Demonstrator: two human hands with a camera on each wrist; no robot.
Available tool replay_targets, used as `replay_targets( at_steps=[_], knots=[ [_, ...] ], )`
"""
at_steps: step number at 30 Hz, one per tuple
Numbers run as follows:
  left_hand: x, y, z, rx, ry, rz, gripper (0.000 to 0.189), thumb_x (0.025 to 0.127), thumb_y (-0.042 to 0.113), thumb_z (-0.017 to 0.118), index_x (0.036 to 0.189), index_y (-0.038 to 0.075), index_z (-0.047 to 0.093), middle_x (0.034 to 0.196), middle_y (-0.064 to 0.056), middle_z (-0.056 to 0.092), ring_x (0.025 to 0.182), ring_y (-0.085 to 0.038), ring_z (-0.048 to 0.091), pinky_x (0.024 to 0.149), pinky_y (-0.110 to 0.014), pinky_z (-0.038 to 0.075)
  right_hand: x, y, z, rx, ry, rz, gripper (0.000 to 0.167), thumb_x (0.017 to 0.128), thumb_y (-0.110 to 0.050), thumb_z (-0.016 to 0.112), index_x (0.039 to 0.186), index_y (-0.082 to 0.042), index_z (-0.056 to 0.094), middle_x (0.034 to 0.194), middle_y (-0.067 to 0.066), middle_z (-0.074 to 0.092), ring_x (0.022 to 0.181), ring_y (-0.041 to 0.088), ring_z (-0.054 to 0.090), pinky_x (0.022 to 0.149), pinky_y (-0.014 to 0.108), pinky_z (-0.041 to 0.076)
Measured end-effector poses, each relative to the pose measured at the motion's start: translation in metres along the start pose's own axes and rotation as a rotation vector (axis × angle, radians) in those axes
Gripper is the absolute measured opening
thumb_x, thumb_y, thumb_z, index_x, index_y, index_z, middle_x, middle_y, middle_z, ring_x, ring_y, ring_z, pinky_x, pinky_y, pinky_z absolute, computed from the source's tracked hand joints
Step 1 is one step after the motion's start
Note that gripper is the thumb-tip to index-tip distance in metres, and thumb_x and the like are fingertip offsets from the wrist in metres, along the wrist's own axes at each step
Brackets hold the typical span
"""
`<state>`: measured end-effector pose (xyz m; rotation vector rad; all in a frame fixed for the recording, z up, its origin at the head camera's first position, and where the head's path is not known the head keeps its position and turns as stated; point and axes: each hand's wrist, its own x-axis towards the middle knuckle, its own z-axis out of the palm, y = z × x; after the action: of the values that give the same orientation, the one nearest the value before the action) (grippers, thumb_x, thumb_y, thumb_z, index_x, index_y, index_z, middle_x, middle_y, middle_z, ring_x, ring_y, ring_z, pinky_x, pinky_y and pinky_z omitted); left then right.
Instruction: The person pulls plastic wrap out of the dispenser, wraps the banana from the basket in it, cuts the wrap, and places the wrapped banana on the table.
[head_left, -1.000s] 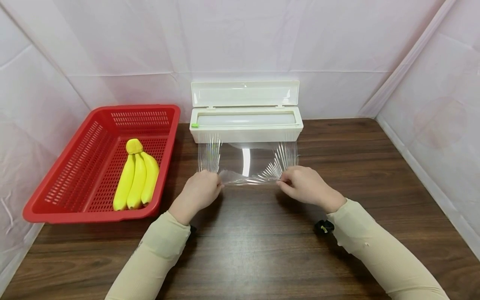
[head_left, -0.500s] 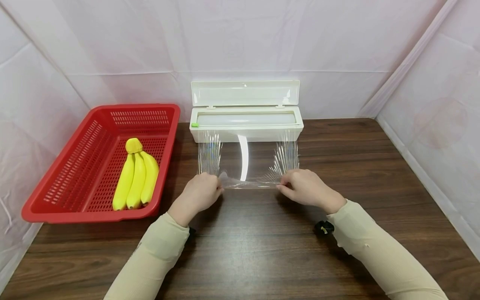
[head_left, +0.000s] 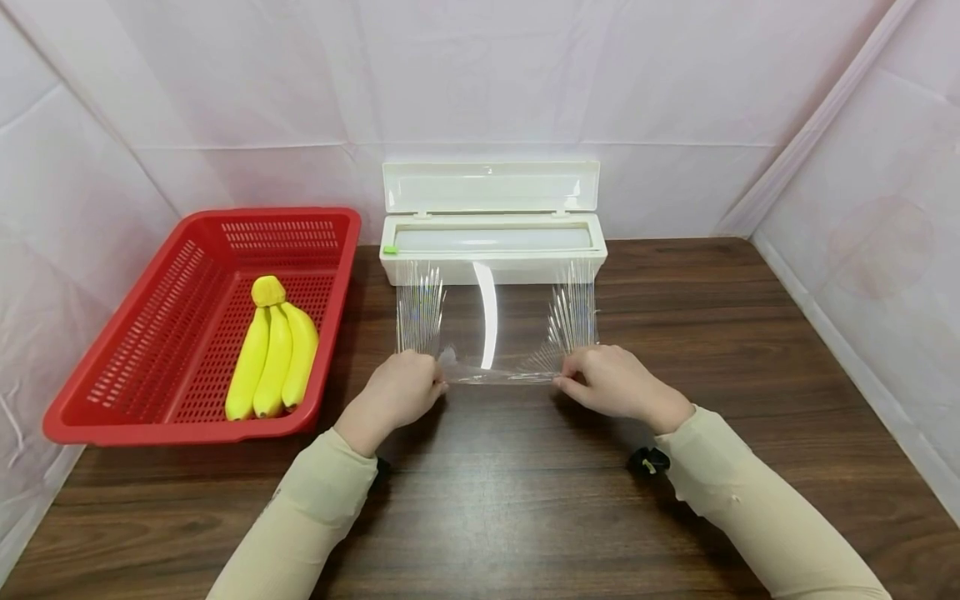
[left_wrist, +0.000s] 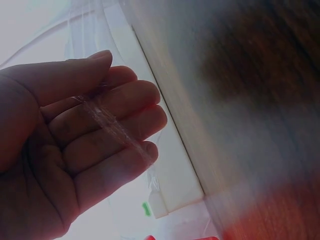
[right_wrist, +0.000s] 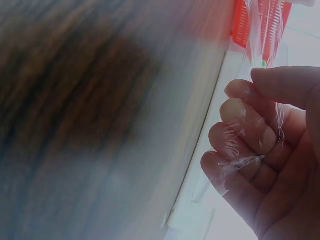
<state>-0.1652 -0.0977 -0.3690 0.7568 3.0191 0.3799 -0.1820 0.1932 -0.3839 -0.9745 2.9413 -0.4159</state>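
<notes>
A sheet of clear plastic wrap [head_left: 517,325] stretches from a white dispenser box [head_left: 491,268] toward me, wrinkled along both sides. Its near left corner is pinched by my left hand [head_left: 397,387], thumb against the index finger. At the near right corner my right hand [head_left: 618,382] pinches the wrap the same way. In the left wrist view a gathered strand of wrap [left_wrist: 112,125] crosses the curled fingers [left_wrist: 110,120]. Crumpled film [right_wrist: 240,162] clings over the fingers [right_wrist: 235,137] in the right wrist view. The box's lid [head_left: 491,187] stands raised, with the roll [head_left: 491,240] inside.
To the left stands a red perforated basket [head_left: 341,333] holding a bunch of yellow bananas [head_left: 277,358]. A green slider [head_left: 389,250] sits at the dispenser's left end. White sheeting [head_left: 480,83] walls the back and sides of the brown wooden table [head_left: 495,500].
Both hands have drawn slightly toward me, and the near edge of the plastic wrap has come with them. The sheet looks longer and smoother. The dispenser and basket have not moved.
</notes>
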Motion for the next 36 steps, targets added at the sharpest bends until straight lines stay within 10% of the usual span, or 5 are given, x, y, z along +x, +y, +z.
replay_targets(
  at_steps=[36],
  knots=[
    [-0.011,0.007,0.004,-0.014,-0.079,-0.010,0.035,0.084,0.015,0.068,0.051,0.013,0.055,0.057,-0.003,0.060,0.056,-0.017,0.057,0.057,-0.037,0.051,-0.012,-0.006,0.006,0.000,-0.042,-0.010,0.017,0.089,-0.024,0.064,0.073,-0.021,0.068,0.073,-0.009,0.061,0.060,0.002,0.048,0.055,0.024,0.042]
  ],
)
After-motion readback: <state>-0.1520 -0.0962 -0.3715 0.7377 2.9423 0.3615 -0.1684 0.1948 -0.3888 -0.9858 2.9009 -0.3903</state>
